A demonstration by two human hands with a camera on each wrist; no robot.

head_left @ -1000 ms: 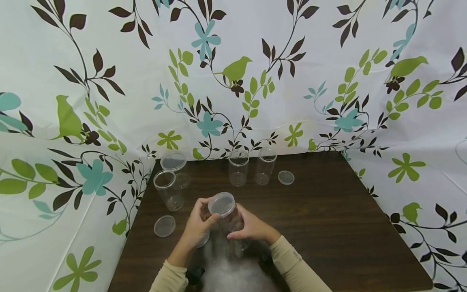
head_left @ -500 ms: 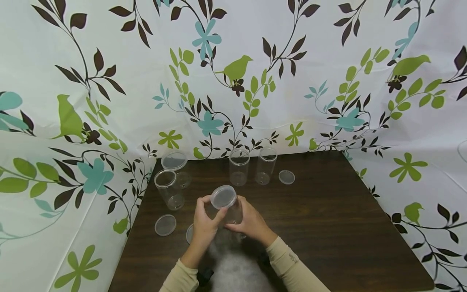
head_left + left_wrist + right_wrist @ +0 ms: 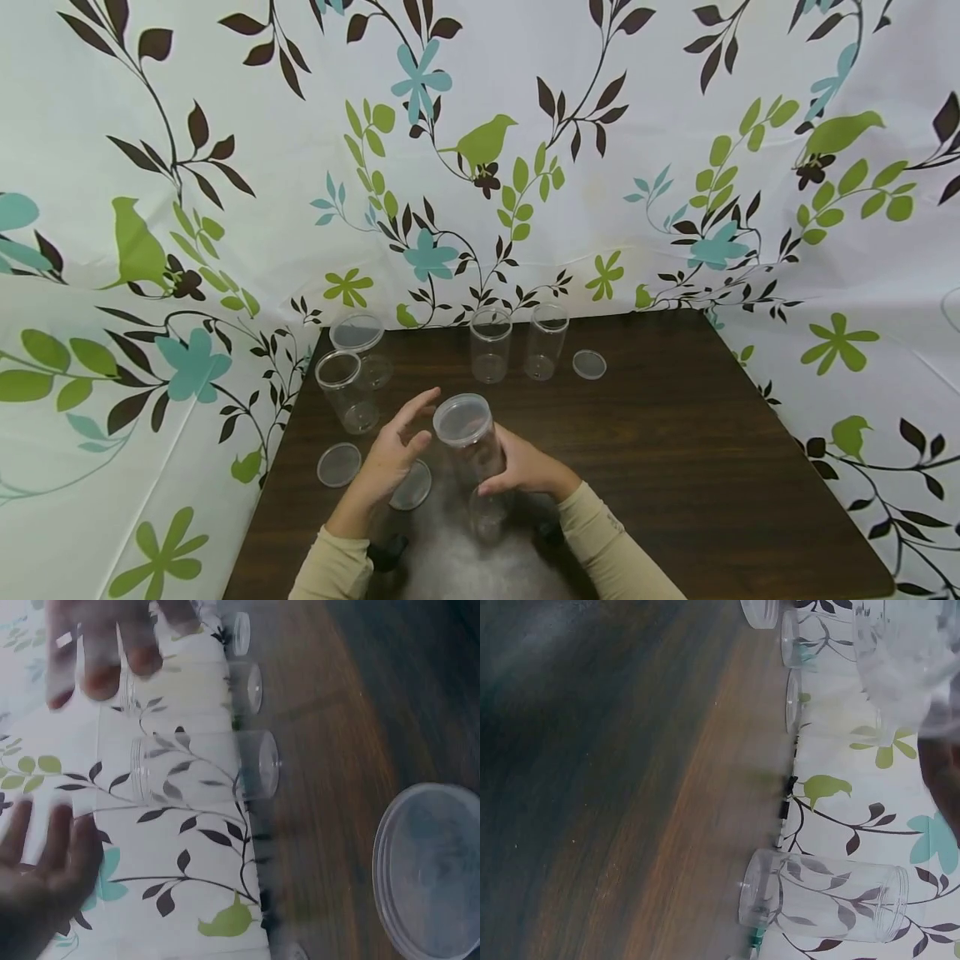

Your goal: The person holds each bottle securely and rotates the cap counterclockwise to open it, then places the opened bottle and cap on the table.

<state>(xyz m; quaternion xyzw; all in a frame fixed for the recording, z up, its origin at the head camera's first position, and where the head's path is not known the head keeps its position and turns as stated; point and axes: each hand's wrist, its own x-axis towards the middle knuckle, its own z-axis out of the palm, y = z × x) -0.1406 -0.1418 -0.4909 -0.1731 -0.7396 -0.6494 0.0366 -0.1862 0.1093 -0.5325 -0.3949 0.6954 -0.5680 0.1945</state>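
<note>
A tall clear plastic jar [image 3: 483,458] with a lid [image 3: 462,419] on its top stands close over the table in front of me, tilted slightly. My right hand [image 3: 528,467] grips its side, thumb toward me and fingers round the far side. In the right wrist view the gripped jar [image 3: 900,660] fills the upper right corner. To the left of the jar, my left hand [image 3: 390,458] is spread with nothing in it, its fingertips apart from the lid. A loose round lid [image 3: 411,486] lies on the table by that wrist, partly behind it.
Two clear jars [image 3: 491,346] stand at the back, with a flat lid [image 3: 589,364] on their right. A wide jar [image 3: 357,333] and a narrower jar [image 3: 347,392] stand at the back left. Another lid [image 3: 339,464] lies at the left of the dark wooden table [image 3: 675,467].
My left hand, which held the top of the jar at the lid, has let go and moved left. The right hand has lowered the jar a little; the lid by the left wrist shows more.
</note>
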